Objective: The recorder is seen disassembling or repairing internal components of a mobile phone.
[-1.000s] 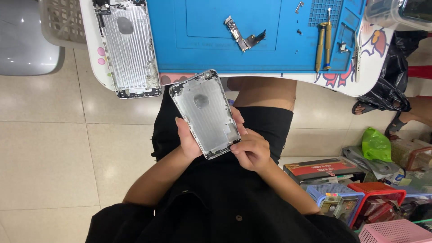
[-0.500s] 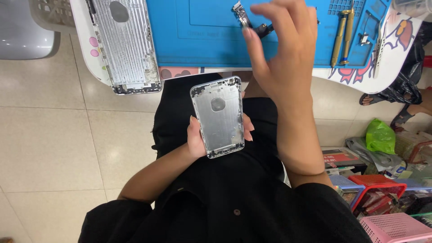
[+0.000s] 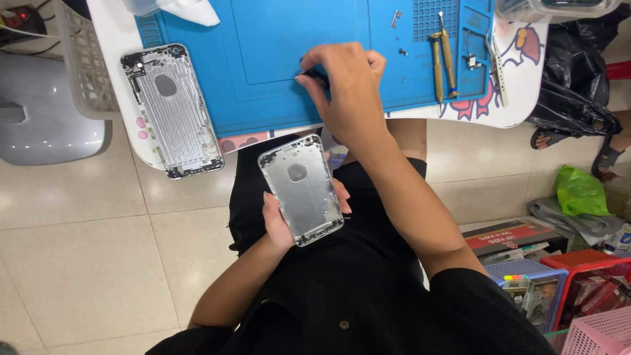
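I see the silver phone housing (image 3: 302, 189) resting in the left hand (image 3: 281, 220) over the lap, just below the near edge of the blue work mat (image 3: 263, 66). The hand cradles it from beneath, fingers wrapped up around both long edges, inner face tilted up toward the camera, I judge so that the shell's inside can be read while the other hand works. The right hand (image 3: 347, 92) reaches up from the housing onto the mat, fingertips drawn together on a small dark part (image 3: 314, 74); most of that part hides under the fingers, so I cannot tell whether it is pinched or only touched. To the left of the mat, a second, larger silver housing (image 3: 172, 110) lies open-side up on the white table (image 3: 519, 115), hanging slightly over its edge. At the mat's right end, two brass-handled screwdrivers (image 3: 442, 62) lie side by side, close at hand, with a few tiny loose parts (image 3: 396, 18) near the mat's far edge. A white cloth (image 3: 177, 10) sits at the mat's far left corner. Well right of the mat, on the floor, stand coloured plastic baskets (image 3: 578, 283) and a green bag (image 3: 580, 190).
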